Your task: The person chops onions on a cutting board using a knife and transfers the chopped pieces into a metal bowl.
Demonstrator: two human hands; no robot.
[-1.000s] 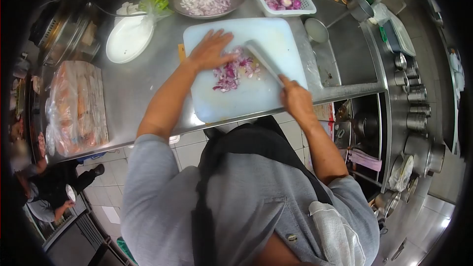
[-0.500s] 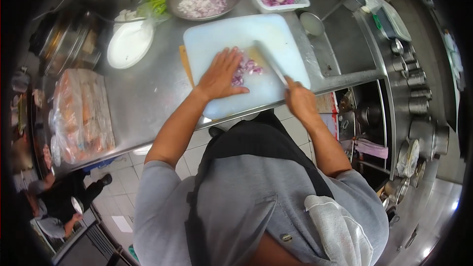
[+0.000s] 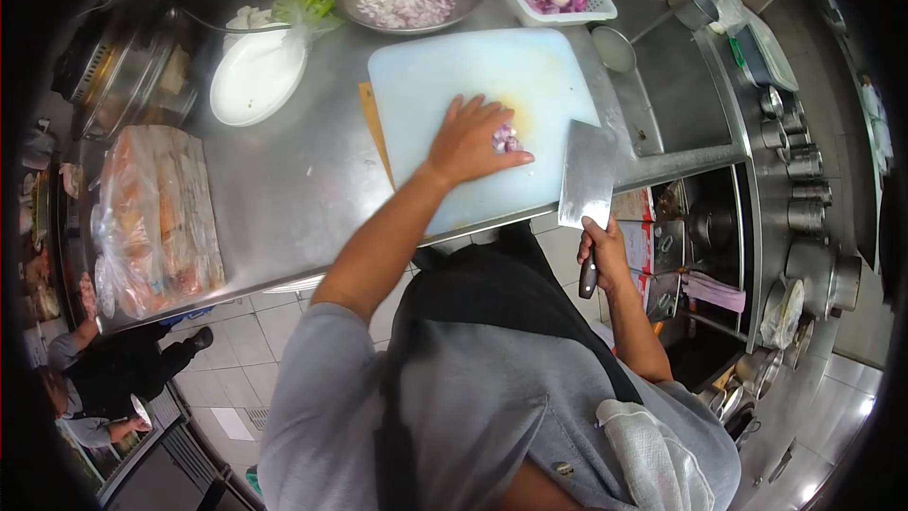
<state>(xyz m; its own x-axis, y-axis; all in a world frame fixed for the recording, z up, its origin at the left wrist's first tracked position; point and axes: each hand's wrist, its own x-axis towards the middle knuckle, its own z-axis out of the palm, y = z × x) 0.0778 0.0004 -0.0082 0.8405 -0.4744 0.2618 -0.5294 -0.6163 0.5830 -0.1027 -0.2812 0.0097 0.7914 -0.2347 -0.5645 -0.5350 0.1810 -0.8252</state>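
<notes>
My left hand lies on the white cutting board with its fingers stretched and thumb out. It curves around a small heap of chopped red onion; part of the heap is hidden under the palm. My right hand grips the dark handle of a cleaver. The cleaver's broad blade is turned flat to the camera at the board's right front corner, away from the onion. Whether the blade touches the board I cannot tell.
Behind the board stand a metal bowl of chopped onion and a white basket of peeled onions. White plates and a plastic-wrapped package lie to the left. A sink is at right. Another person stands lower left.
The cleaver has moved from over the board toward me and to the right, its blade turning flat to view. My left hand has shifted right with the onion, now in a tighter heap.
</notes>
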